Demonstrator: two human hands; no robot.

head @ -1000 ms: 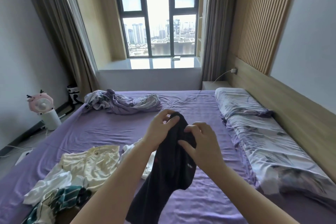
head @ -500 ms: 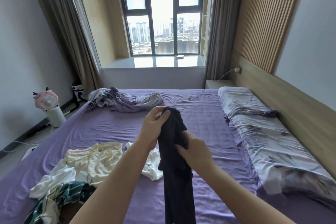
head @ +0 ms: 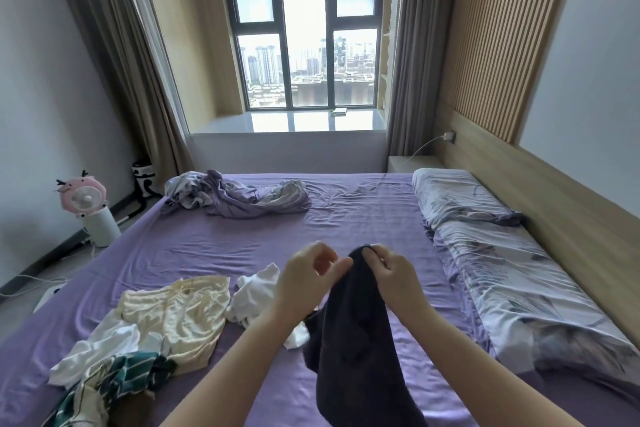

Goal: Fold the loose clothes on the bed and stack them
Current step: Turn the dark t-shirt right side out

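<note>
A dark navy garment (head: 356, 333) hangs in front of me over the purple bed (head: 214, 246). My left hand (head: 308, 277) pinches its upper edge on the left. My right hand (head: 391, 270) grips the top edge on the right. The cloth drops down out of the frame's bottom. On the sheet to the left lie a cream top (head: 176, 312), a white garment (head: 256, 295), more white cloth (head: 100, 347) and a green striped piece (head: 117, 381), all loose and crumpled.
A crumpled lilac-grey blanket (head: 239, 198) lies at the bed's far end. Floral pillows (head: 502, 274) line the right side against the wooden headboard (head: 568, 218). A pink fan (head: 86, 201) stands on the floor at the left. A window bay (head: 304, 121) is beyond the bed.
My right hand has moved up from the middle of the dark garment to its top edge, beside the left hand. Both hands sit lower in view as the camera tilted up.
</note>
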